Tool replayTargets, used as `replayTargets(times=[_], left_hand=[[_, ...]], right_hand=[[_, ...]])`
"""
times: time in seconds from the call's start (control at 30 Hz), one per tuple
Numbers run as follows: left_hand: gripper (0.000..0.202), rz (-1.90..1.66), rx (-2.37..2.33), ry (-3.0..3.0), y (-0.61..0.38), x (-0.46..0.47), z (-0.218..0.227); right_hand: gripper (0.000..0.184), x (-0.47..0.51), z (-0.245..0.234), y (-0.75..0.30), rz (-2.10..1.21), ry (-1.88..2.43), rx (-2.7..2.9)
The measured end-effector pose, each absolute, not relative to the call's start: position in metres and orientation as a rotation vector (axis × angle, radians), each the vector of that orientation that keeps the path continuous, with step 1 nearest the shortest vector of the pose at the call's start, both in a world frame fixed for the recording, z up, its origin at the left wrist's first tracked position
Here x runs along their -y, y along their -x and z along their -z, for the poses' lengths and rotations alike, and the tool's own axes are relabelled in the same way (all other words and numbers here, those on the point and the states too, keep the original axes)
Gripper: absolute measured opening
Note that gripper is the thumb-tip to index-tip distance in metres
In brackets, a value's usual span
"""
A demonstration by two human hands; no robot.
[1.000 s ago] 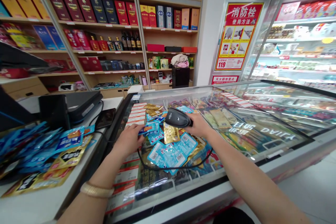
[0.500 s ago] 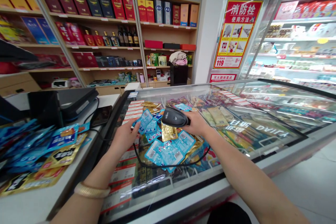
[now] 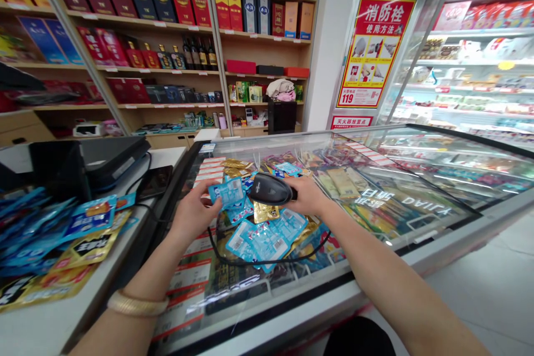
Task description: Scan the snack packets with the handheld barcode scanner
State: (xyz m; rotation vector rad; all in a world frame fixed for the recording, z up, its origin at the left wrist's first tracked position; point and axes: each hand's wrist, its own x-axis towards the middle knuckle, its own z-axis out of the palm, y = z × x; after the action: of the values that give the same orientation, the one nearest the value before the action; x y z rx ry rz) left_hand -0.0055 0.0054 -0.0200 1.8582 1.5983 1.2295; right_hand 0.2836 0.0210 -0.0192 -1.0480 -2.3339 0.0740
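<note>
My left hand, with a gold bracelet on its wrist, pinches a small blue snack packet by its left edge, barcode side up. My right hand is wrapped round the handle of a black barcode scanner, whose head points left toward that packet. Beneath both hands, a pile of blue packets and a gold packet lies on the glass top of a freezer. The scanner's black cable loops in front of the pile.
On the white counter at left lie more blue and gold packets, a phone and a black device. The freezer's glass lid stretches right. Shelves of boxes and bottles stand behind.
The blue packet in my left hand has turned flatter, its barcode now facing up, and moved slightly left. The scanner has shifted a little left. The view has panned slightly.
</note>
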Motion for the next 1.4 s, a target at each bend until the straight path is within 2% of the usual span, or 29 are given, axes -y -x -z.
replayTargets(times=[0.4, 0.9, 1.13, 1.27, 1.4], left_hand=[[0.053, -1.366, -1.545, -1.788, 0.003, -0.005, 0.018], [0.051, -1.370, -1.562, -1.797, 0.001, -0.002, 0.017], [0.051, -1.378, -1.659, -1.851, 0.008, -0.003, 0.013], [0.041, -1.355, -1.895, -1.947, 0.011, 0.009, -0.007], [0.028, -1.366, -1.923, -2.107, 0.026, 0.046, -0.017]], right_hand=[[0.019, -0.021, 0.020, -0.281, -0.070, 1.036, 2.359], [0.018, -0.020, 0.019, -0.281, -0.081, 1.053, 2.353], [0.022, -0.023, 0.022, -0.285, -0.086, 1.077, 2.310], [0.029, -0.025, 0.024, -0.288, -0.146, 1.063, 2.287], [0.032, -0.025, 0.025, -0.287, -0.139, 1.075, 2.275]])
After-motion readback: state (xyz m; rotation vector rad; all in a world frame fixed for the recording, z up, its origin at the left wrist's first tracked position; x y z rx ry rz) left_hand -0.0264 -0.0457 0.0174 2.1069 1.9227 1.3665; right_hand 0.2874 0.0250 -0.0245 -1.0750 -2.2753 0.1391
